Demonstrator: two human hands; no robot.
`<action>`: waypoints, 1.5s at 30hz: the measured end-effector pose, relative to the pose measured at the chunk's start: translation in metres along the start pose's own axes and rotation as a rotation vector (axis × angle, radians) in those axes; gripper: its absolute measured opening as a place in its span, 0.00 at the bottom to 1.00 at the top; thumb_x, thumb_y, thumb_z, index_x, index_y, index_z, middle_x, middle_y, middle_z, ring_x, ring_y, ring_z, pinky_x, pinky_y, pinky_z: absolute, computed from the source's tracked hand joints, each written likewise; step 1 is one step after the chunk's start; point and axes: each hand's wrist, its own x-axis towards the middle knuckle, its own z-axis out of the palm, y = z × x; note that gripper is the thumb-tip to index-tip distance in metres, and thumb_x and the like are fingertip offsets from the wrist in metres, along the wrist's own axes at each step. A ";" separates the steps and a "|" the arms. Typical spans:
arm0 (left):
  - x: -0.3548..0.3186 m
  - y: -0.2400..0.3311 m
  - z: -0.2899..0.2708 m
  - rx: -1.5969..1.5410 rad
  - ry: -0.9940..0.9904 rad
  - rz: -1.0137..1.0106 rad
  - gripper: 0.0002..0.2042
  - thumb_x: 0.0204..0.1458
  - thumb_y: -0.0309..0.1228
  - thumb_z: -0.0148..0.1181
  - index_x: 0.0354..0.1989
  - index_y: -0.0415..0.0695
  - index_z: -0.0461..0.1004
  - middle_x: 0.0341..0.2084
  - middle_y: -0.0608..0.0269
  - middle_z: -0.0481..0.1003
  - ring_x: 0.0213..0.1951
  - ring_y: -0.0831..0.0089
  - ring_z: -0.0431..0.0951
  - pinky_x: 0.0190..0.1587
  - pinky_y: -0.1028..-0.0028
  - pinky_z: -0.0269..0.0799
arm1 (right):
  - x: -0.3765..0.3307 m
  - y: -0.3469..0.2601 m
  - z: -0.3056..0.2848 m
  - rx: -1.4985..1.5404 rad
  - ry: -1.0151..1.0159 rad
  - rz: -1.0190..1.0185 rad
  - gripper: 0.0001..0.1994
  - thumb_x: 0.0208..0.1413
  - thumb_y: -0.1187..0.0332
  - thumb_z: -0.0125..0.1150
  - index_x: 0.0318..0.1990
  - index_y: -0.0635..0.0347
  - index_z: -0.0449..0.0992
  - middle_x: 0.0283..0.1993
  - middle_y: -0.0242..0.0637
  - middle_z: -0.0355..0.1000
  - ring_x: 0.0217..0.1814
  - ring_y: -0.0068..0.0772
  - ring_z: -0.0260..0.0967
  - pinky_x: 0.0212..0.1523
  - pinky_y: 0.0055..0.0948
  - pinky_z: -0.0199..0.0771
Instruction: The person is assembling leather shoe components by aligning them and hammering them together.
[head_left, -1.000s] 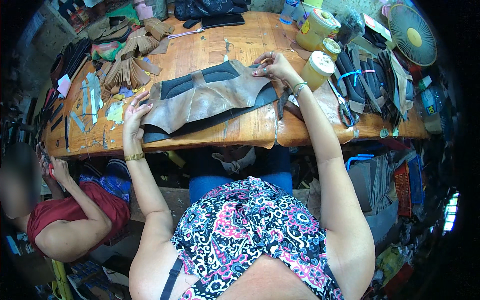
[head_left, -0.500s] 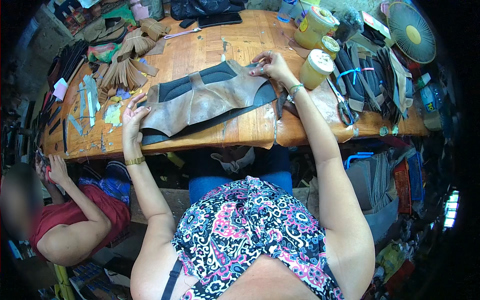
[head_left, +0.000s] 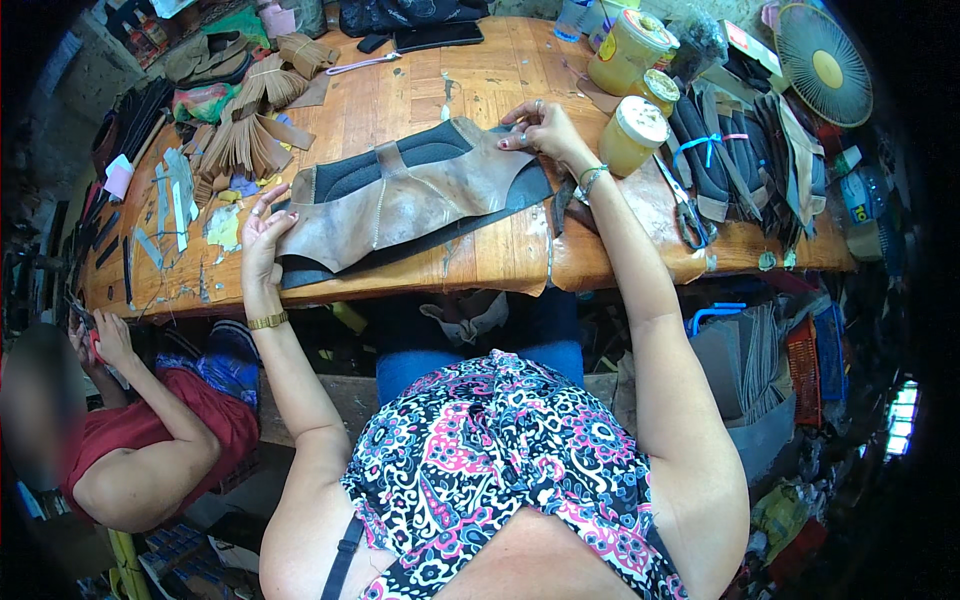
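Observation:
A brown stitched leather piece [head_left: 410, 209] stretches between my two hands over the near edge of the wooden table. It lies on a dark padded lining [head_left: 437, 151], which shows through its cut-outs and along its lower edge. My left hand [head_left: 265, 232] grips the left end, thumb on top and the other fingers partly hidden. At the far right end my right hand [head_left: 540, 132] pinches the leather between thumb and fingers. Right beside that hand stands a jar [head_left: 632, 138] of yellowish stuff with a whitish top.
Scissors [head_left: 690, 222] and bundled dark padded pieces [head_left: 725, 150] lie on the right, near a fan [head_left: 826, 68]. Fanned brown strips [head_left: 245, 150] and scraps cover the table's left. A phone [head_left: 440, 37] lies at the back. At lower left, a co-worker's hands [head_left: 112, 338] hold red-handled scissors.
The leather and lining have shifted very slightly left, together with my left hand. Both my hands keep their hold. The co-worker's hands have moved a little.

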 end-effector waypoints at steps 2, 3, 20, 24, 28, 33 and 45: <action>-0.008 0.008 0.014 -0.007 0.035 -0.039 0.26 0.52 0.14 0.62 0.62 0.36 0.69 0.23 0.77 0.73 0.27 0.89 0.72 0.36 0.87 0.69 | -0.003 0.002 -0.002 -0.048 0.005 -0.008 0.24 0.39 0.72 0.85 0.45 0.65 0.82 0.33 0.26 0.74 0.32 0.16 0.70 0.33 0.17 0.70; -0.008 0.006 0.013 -0.007 0.035 -0.041 0.26 0.52 0.14 0.62 0.62 0.36 0.69 0.23 0.77 0.73 0.27 0.89 0.72 0.36 0.87 0.69 | -0.004 0.003 -0.002 -0.048 0.005 -0.006 0.24 0.39 0.72 0.85 0.45 0.65 0.82 0.33 0.26 0.74 0.32 0.16 0.70 0.33 0.17 0.70; -0.001 0.006 0.007 0.260 -0.018 0.024 0.24 0.49 0.15 0.62 0.58 0.39 0.73 0.23 0.75 0.74 0.25 0.88 0.70 0.28 0.87 0.59 | -0.017 -0.025 0.013 -0.495 0.163 -0.183 0.39 0.35 0.64 0.83 0.60 0.52 0.73 0.33 0.38 0.79 0.44 0.45 0.78 0.45 0.44 0.74; 0.001 0.004 -0.002 0.399 0.022 0.071 0.24 0.48 0.17 0.64 0.57 0.40 0.74 0.24 0.72 0.77 0.26 0.86 0.72 0.29 0.85 0.62 | -0.009 -0.027 0.019 -0.665 0.213 -0.228 0.44 0.31 0.62 0.87 0.62 0.53 0.70 0.41 0.44 0.78 0.49 0.44 0.76 0.49 0.42 0.76; 0.007 0.006 0.007 0.455 -0.012 0.039 0.24 0.47 0.19 0.66 0.57 0.42 0.75 0.26 0.68 0.78 0.28 0.83 0.75 0.32 0.84 0.66 | 0.012 0.009 -0.036 -0.605 0.424 -0.225 0.48 0.26 0.53 0.90 0.60 0.54 0.70 0.44 0.41 0.75 0.46 0.38 0.75 0.45 0.37 0.77; -0.014 0.002 0.000 0.485 0.072 0.108 0.25 0.46 0.18 0.68 0.57 0.41 0.73 0.27 0.65 0.79 0.30 0.80 0.78 0.34 0.81 0.70 | 0.005 -0.025 -0.012 -0.256 0.296 -0.275 0.23 0.45 0.64 0.82 0.48 0.62 0.80 0.34 0.29 0.74 0.35 0.19 0.71 0.36 0.23 0.73; -0.017 -0.006 0.010 0.678 0.355 0.233 0.27 0.48 0.18 0.69 0.59 0.37 0.70 0.21 0.71 0.74 0.23 0.86 0.71 0.26 0.83 0.64 | 0.002 -0.016 0.087 0.040 0.018 -0.310 0.25 0.53 0.73 0.76 0.58 0.65 0.77 0.49 0.34 0.75 0.50 0.21 0.71 0.54 0.21 0.74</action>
